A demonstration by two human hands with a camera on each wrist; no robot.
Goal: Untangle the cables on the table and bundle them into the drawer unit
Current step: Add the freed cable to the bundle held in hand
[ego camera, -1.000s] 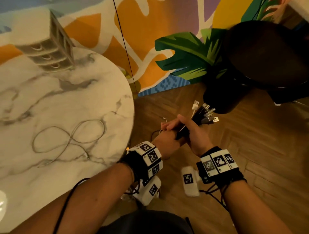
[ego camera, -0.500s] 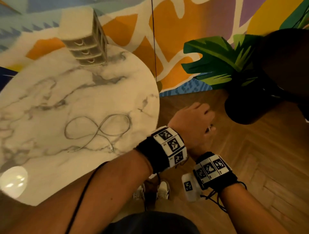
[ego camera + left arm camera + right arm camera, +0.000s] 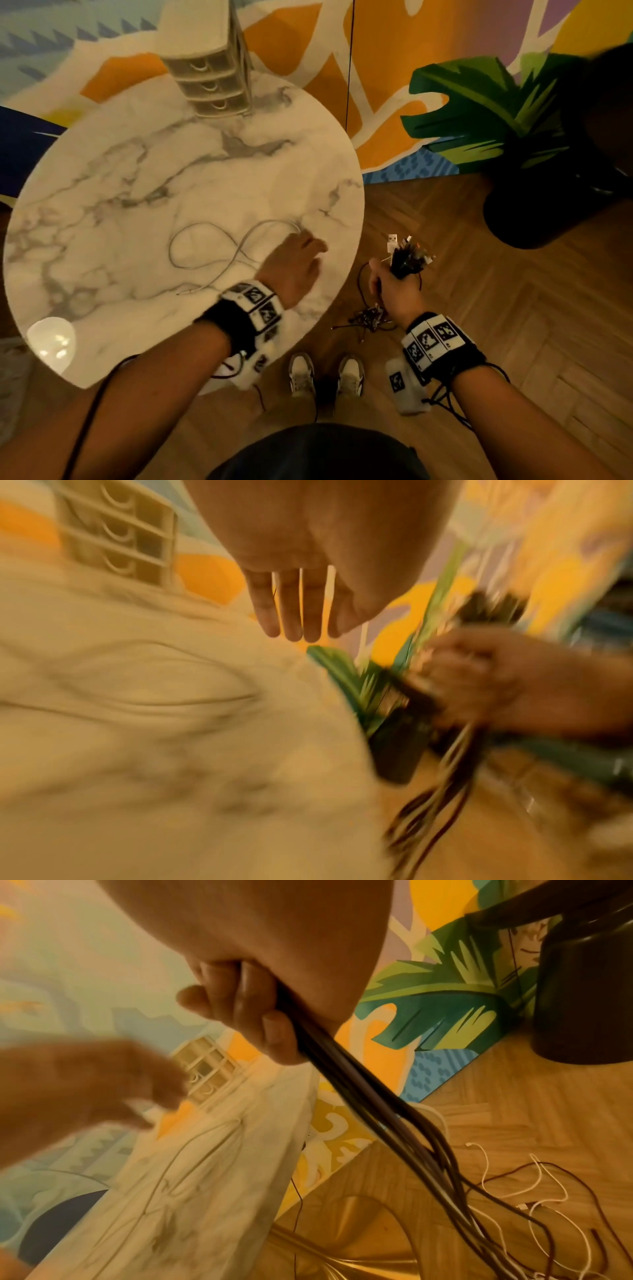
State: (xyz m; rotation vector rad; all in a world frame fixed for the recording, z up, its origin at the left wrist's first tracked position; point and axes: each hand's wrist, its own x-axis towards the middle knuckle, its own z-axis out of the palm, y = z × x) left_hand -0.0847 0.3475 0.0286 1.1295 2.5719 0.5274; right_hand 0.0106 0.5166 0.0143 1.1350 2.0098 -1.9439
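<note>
- Since the earlier frame, the left hand (image 3: 295, 261) is moved, fingers straight, over the counter (image 3: 137, 192) cable (image 3: 219, 250).
- Gathered cables (image 3: 406, 260) are gripped by the right hand (image 3: 394, 291).
- Left: last cable, drawer unit (image 3: 212, 78).

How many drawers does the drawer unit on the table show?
3, stacked in the drawer unit at the table's far edge: top drawer, middle drawer, bottom drawer. All look closed.
</note>
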